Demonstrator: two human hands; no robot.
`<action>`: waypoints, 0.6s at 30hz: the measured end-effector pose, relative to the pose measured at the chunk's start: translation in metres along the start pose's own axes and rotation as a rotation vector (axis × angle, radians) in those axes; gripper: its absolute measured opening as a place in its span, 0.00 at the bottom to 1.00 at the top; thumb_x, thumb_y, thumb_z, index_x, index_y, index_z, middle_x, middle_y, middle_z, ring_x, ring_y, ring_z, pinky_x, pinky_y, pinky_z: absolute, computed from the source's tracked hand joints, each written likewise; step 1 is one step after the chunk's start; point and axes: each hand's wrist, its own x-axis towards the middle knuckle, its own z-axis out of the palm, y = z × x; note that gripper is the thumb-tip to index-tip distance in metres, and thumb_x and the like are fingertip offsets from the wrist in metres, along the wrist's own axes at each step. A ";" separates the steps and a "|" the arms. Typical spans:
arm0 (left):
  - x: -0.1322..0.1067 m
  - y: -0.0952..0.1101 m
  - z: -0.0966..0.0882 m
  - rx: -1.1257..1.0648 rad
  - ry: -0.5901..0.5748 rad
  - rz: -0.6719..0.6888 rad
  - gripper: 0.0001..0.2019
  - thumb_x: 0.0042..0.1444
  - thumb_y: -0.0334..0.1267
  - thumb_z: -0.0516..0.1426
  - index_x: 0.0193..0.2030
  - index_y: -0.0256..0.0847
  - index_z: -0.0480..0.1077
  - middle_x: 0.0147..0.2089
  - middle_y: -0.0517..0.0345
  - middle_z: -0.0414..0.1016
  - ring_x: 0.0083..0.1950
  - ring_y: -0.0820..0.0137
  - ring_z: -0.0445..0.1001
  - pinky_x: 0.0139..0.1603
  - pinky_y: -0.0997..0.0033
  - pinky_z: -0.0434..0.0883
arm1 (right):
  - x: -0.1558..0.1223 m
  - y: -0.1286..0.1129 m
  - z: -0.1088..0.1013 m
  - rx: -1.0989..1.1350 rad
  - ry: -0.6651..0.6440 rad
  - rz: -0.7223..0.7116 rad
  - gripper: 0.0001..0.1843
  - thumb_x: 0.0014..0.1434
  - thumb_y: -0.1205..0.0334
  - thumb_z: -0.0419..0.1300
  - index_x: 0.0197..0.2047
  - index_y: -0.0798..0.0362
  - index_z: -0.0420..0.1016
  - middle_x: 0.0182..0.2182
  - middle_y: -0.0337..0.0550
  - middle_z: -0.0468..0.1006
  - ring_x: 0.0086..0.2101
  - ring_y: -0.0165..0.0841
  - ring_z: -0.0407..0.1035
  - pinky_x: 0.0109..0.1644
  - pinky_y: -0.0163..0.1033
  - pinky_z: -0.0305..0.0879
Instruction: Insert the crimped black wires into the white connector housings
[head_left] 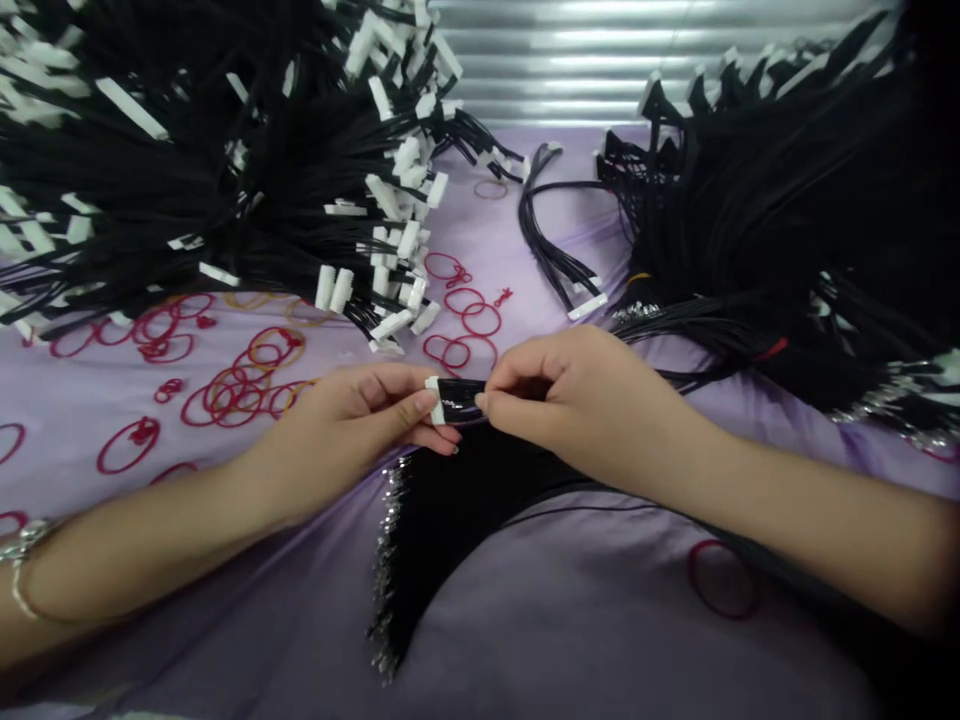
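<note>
My left hand (367, 415) pinches a small white connector (434, 398) between thumb and fingers at the middle of the view. Short black wires (459, 398) run from it into my right hand (570, 400), whose fingers are pinched together on them. Both hands hover just above a purple cloth (570, 620). Right below them lies a fan-shaped bundle of black wires with bare metal tips (420, 540).
A big heap of black cables with white connectors (225, 170) fills the back left. Another heap of black cables (787, 230) fills the right. Red rubber bands (240, 385) lie scattered on the cloth. A ribbed metal wall (570, 60) stands behind.
</note>
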 end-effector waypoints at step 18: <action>-0.001 0.004 0.002 0.014 0.006 -0.011 0.06 0.60 0.33 0.58 0.37 0.35 0.76 0.33 0.59 0.80 0.34 0.78 0.79 0.39 0.86 0.76 | -0.002 0.002 0.009 -0.060 0.028 -0.038 0.12 0.55 0.64 0.58 0.21 0.54 0.73 0.16 0.32 0.68 0.19 0.21 0.56 0.21 0.31 0.49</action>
